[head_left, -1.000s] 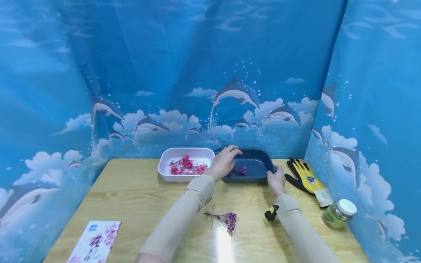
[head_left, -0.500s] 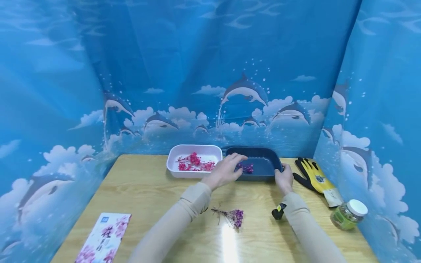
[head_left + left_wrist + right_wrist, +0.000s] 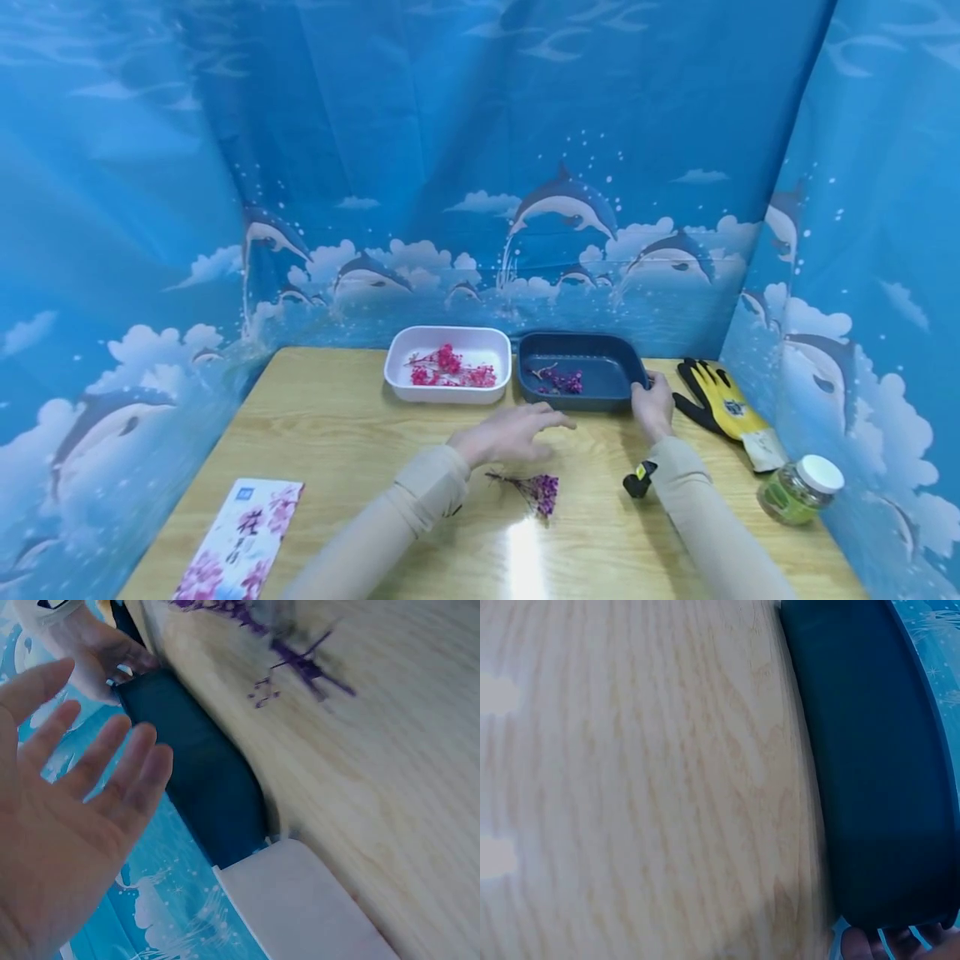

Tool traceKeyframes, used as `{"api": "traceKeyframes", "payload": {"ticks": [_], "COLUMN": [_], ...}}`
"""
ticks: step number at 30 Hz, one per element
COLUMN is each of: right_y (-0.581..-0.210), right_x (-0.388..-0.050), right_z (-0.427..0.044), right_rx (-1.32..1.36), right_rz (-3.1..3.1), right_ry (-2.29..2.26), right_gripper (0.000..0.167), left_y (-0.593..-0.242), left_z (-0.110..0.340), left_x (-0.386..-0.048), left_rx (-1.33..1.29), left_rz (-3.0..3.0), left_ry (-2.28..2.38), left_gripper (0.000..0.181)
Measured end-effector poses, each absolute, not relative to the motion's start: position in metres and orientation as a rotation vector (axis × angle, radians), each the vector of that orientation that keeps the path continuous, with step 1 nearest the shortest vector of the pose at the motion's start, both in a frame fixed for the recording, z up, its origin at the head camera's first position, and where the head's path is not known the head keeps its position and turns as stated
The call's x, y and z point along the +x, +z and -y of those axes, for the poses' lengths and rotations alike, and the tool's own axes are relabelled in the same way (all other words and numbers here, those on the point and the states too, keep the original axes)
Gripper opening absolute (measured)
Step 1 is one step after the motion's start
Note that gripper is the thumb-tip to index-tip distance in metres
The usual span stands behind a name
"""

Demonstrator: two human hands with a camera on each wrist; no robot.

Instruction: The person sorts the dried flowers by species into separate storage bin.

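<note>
My left hand point(image 3: 510, 435) hovers over the table, fingers spread and holding nothing, just above a sprig of dried purple flowers point(image 3: 544, 493). In the left wrist view its palm point(image 3: 67, 840) shows bare. At the back, my right hand point(image 3: 652, 407) grips the right end of a dark blue tray point(image 3: 581, 402); in the right wrist view its fingers point(image 3: 900, 943) lie against the tray's end wall point(image 3: 885, 780). Inside that tray lie more purple flowers point(image 3: 562, 381). Beside it on the left stands a white tray point(image 3: 442, 395) with pink-red dried flowers point(image 3: 450, 362) in it.
A yellow and black work glove point(image 3: 723, 408) lies right of the dark tray. Nearer, a jar with a white lid point(image 3: 801, 490) stands by the right edge. A flower-printed card point(image 3: 240, 537) lies front left. Blue dolphin curtains point(image 3: 450, 167) enclose the table.
My left hand has drawn back from the dark blue tray toward the near purple sprig, uncovering the flowers inside the tray. The right hand stays at the tray's end; the head view has shifted slightly.
</note>
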State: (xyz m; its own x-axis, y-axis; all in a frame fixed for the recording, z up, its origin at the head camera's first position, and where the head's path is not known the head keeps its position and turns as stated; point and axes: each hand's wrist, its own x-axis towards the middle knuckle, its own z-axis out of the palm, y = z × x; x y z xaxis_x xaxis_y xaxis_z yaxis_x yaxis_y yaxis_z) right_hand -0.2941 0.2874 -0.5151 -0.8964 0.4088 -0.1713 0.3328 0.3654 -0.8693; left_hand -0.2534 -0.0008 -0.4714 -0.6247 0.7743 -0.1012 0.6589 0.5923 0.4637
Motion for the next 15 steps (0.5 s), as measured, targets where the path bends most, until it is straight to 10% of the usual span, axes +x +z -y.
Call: {"api": "traceKeyframes", "payload": {"ticks": [15], "right_y": [-0.514], "right_x": [-0.295], "right_z": [-0.287], "right_rx": [-0.71], "right_rz": [2.54], "right_ry": [1.59], "right_gripper": [0.058], "left_y": [-0.484], "left_z": [0.017], "left_x": [-0.23], "left_rx": [1.352], "left_rz": [-2.362], "left_ry": [0.308], "left_gripper": [0.08]}}
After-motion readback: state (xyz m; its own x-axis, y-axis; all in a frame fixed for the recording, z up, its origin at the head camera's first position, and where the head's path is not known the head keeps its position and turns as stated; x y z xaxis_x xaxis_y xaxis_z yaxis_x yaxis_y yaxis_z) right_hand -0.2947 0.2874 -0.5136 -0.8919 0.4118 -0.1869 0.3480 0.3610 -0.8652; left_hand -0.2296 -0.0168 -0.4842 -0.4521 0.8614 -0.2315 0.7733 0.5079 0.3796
